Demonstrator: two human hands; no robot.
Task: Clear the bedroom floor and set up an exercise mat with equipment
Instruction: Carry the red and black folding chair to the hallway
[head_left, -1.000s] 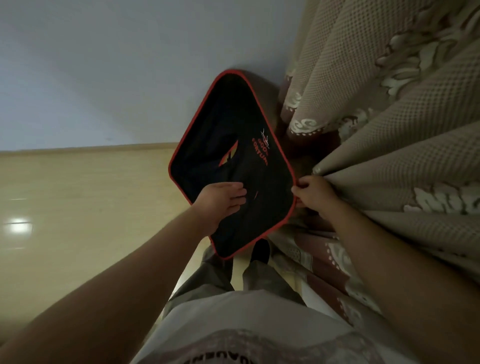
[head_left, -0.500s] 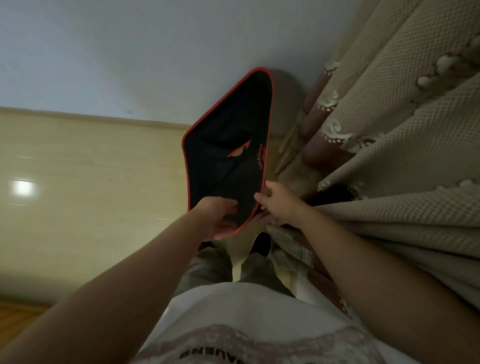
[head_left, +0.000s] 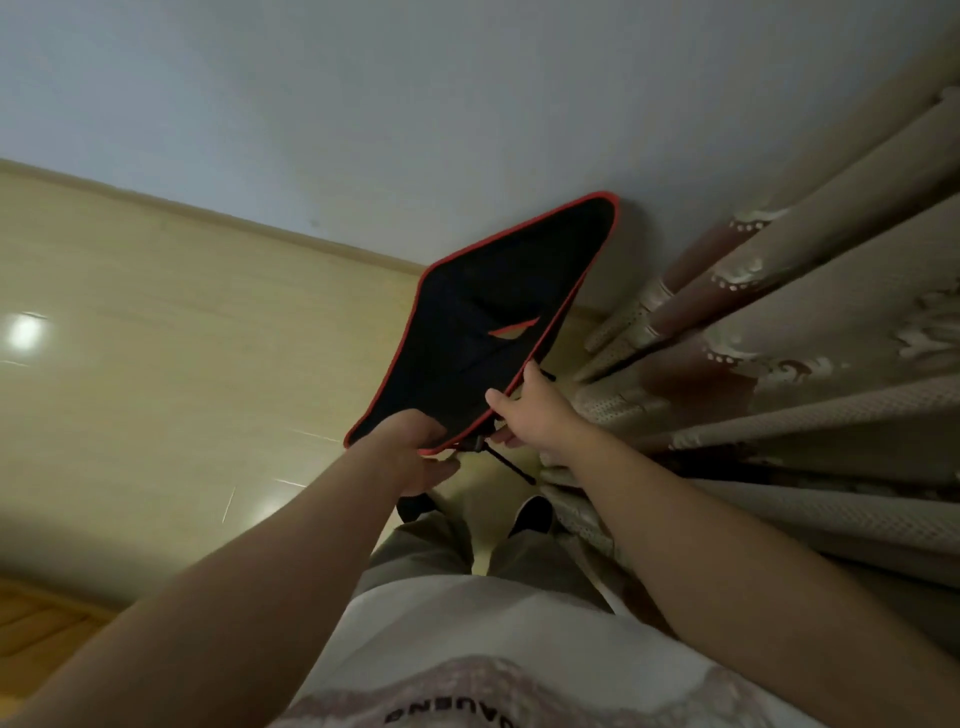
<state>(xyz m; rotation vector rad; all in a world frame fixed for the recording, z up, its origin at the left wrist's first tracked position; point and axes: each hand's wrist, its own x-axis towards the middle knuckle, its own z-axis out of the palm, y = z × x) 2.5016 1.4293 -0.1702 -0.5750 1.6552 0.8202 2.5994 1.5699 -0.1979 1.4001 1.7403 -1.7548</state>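
A flat black fabric piece with a red border (head_left: 483, 332) is held up in front of me, its far corner close to the pale wall. My left hand (head_left: 418, 449) grips its near bottom edge with fingers curled under. My right hand (head_left: 530, 415) holds the right edge, thumb on top. A thin black strap or rod (head_left: 511, 465) hangs from below the fabric near my right hand.
Heavy beige patterned curtains (head_left: 779, 374) fall along the right side and bunch on the floor beside my legs. The glossy cream floor (head_left: 156, 364) spreads left to a baseboard under the pale wall (head_left: 363, 104). My feet (head_left: 530, 514) stand just below the fabric.
The fabric piece has swung away from the curtain toward the wall and tilted flatter. My right hand left the curtain side and took the fabric's right edge; my left hand shifted to the bottom edge.
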